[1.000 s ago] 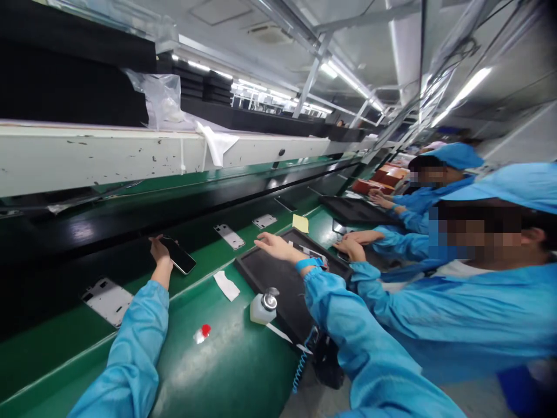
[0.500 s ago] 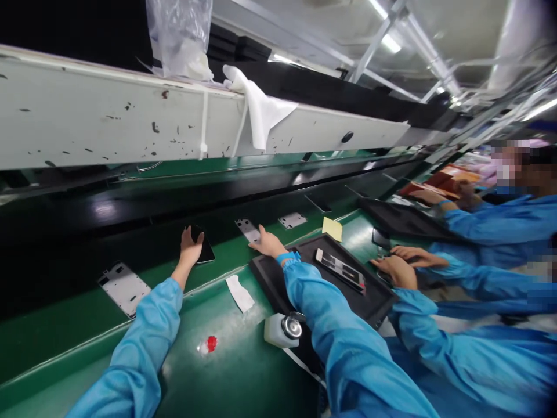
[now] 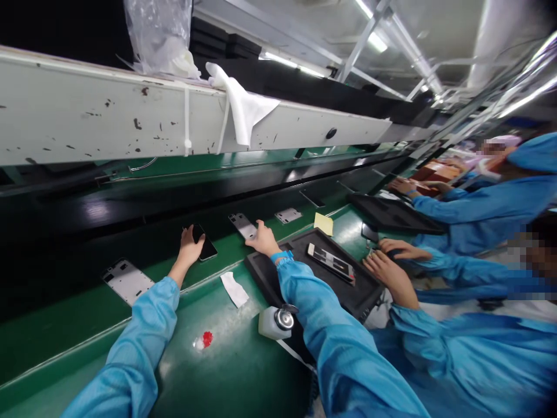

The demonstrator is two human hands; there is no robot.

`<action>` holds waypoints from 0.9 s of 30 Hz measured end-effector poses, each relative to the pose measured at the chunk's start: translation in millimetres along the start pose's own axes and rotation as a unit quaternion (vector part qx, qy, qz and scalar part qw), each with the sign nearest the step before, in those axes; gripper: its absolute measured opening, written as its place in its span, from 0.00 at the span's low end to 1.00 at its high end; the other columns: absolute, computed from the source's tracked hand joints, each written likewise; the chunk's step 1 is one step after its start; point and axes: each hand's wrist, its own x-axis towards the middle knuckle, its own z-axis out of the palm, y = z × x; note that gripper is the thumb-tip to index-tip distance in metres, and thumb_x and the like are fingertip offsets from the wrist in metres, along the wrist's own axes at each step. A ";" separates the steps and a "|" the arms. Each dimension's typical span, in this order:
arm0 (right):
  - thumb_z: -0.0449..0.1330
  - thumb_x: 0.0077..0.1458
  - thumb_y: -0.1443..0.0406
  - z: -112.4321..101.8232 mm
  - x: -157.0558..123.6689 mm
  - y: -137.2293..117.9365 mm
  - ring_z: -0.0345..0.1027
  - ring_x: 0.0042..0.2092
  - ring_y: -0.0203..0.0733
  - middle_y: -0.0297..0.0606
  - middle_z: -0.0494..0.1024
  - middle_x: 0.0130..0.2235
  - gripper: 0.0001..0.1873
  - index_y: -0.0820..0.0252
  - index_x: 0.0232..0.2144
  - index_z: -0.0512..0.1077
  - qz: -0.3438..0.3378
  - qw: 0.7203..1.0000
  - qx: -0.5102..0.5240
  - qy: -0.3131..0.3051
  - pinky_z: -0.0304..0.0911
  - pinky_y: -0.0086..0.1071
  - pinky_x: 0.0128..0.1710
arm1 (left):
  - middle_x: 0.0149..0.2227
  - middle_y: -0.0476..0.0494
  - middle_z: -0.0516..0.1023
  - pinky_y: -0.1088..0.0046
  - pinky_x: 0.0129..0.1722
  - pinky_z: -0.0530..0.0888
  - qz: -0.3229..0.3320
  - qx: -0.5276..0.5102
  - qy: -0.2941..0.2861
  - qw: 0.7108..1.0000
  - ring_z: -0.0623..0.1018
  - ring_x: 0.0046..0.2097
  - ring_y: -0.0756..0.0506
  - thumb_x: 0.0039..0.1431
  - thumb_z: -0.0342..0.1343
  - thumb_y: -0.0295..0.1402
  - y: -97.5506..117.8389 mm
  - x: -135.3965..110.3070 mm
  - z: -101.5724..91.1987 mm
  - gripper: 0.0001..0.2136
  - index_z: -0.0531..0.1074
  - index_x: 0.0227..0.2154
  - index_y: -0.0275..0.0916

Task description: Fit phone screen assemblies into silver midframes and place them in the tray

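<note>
My left hand [image 3: 190, 248] lies over a black phone [image 3: 208, 248] on the dark belt, its fingers and thumb gripping the sides. To the right, my right hand [image 3: 263, 239] has thumb and fingers around the near end of a silver phone plate [image 3: 240, 224] with dark cutouts. Another silver phone plate [image 3: 127, 281] lies left of my left hand, and a smaller pale plate [image 3: 288, 216] lies beyond my right hand. Under my right forearm is a black tray [image 3: 311, 244] carrying a white-edged phone assembly [image 3: 332, 262].
A bottle with a metal pump top [image 3: 284, 319], a white paper scrap [image 3: 234, 289] and a small red piece [image 3: 207, 339] are on the green bench. A yellow note [image 3: 323, 224] lies by the tray. Co-workers' hands [image 3: 394, 270] work at right. A white beam [image 3: 108, 116] crosses above.
The camera view has shifted slightly, so the scene sits a little further left. Both hands stay at the same phone and plate, with little visible movement.
</note>
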 end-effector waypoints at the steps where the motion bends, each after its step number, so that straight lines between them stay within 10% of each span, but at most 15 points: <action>1: 0.71 0.53 0.62 -3.7 -1.2 -0.7 0.78 0.52 0.60 0.57 0.82 0.52 0.45 0.71 0.67 0.59 -0.007 1.000 -0.001 0.014 0.67 0.45 0.55 | 0.69 0.33 0.70 0.40 0.69 0.69 0.004 0.002 -0.001 1.000 0.70 0.70 0.31 0.71 0.64 0.38 0.8 0.2 -0.3 0.22 0.73 0.64 0.39; 11: 0.68 0.54 0.61 -104.4 -50.9 -35.9 0.66 0.54 0.65 0.57 0.76 0.53 0.41 0.70 0.66 0.63 -0.146 0.984 -0.058 0.082 0.65 0.52 0.58 | 0.59 0.32 0.77 0.47 0.60 0.77 0.104 0.004 0.021 0.994 0.79 0.58 0.35 0.72 0.60 0.36 42.2 -9.3 -34.8 0.15 0.76 0.57 0.36; 19: 0.57 0.68 0.66 -127.1 -119.8 -114.3 0.64 0.54 0.60 0.53 0.74 0.54 0.23 0.61 0.64 0.67 -0.175 0.969 -0.172 0.032 0.64 0.54 0.58 | 0.54 0.34 0.79 0.52 0.61 0.74 0.441 0.014 -0.016 0.897 0.77 0.58 0.34 0.71 0.58 0.33 148.5 -147.2 -42.3 0.08 0.79 0.47 0.40; 27: 0.58 0.69 0.68 -152.7 -135.4 -145.4 0.67 0.54 0.58 0.57 0.76 0.52 0.22 0.69 0.62 0.68 -0.088 0.977 -0.193 0.020 0.67 0.49 0.56 | 0.43 0.37 0.78 0.58 0.50 0.80 0.501 0.074 -0.043 0.861 0.78 0.47 0.38 0.73 0.56 0.31 151.7 -214.6 -66.0 0.06 0.76 0.40 0.37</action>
